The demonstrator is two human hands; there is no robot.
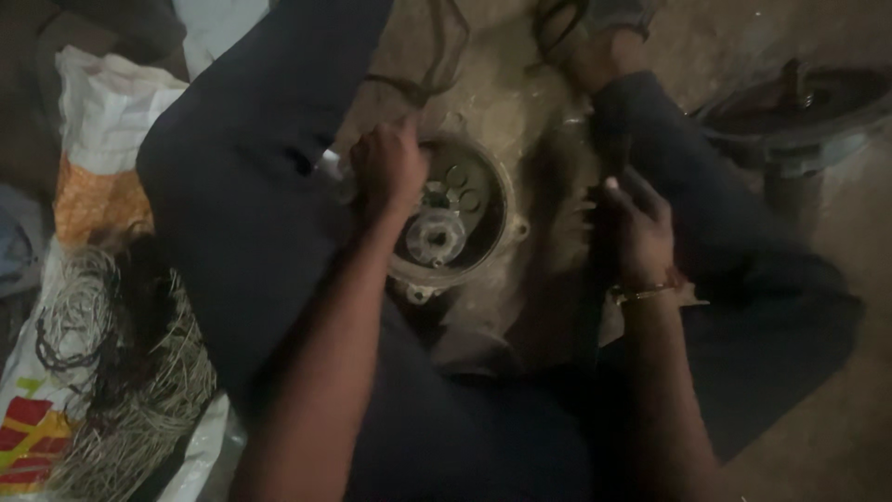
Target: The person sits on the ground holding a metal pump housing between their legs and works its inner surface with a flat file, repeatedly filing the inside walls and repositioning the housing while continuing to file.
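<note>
The left hand (388,169) has its fingers curled on the round metal motor cover (460,218); the right hand (636,228), fingers loosely together, rests just beside it.

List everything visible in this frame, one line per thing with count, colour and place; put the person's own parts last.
Round metal housing: one, grey, dusty, on the floor between the person's legs, centre.
Second round metal part: one, dark grey, upper right on the floor.
Wire bundle: one tangled heap, pale and dark strands, lower left on a sack.
Printed sack: one, white with red and yellow, under the wires.
White bag: one, white and orange, upper left.
Floor: bare, brownish, right.
Bracelet: one, metal, on the right wrist.
Legs: two, in dark trousers, either side of the housing.
Left hand: on the housing's upper left rim; grip unclear.
Right hand: on the right leg, beside the housing.
</note>
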